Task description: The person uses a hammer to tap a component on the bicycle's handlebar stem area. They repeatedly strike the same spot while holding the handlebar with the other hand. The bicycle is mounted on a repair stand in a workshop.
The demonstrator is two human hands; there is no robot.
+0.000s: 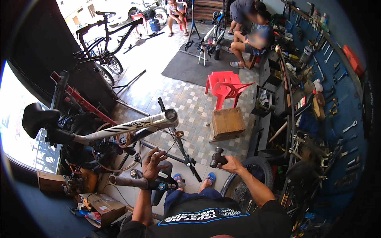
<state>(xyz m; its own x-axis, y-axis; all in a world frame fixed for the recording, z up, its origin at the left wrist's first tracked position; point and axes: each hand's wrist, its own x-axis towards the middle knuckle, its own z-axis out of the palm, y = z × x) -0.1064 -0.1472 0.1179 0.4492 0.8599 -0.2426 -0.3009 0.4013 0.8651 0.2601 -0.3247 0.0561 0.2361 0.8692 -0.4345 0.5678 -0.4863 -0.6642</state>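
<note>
– In the head view, what is happening?
– The right hand [232, 164] is gripping a hammer [217, 158]; the left hand [152, 164] is hovering empty, fingers spread, near the white frame [139, 125].
– The risk?
– Careless swinging could be bruising those fingers.

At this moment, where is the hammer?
In the head view, the hammer is right of centre, held in the right hand, just below the wooden box.

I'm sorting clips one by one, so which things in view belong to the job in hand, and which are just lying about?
Likely in the job:
- hammer, in the right hand
- bike frame

Apparently just about:
- red chair
- wooden box
</note>
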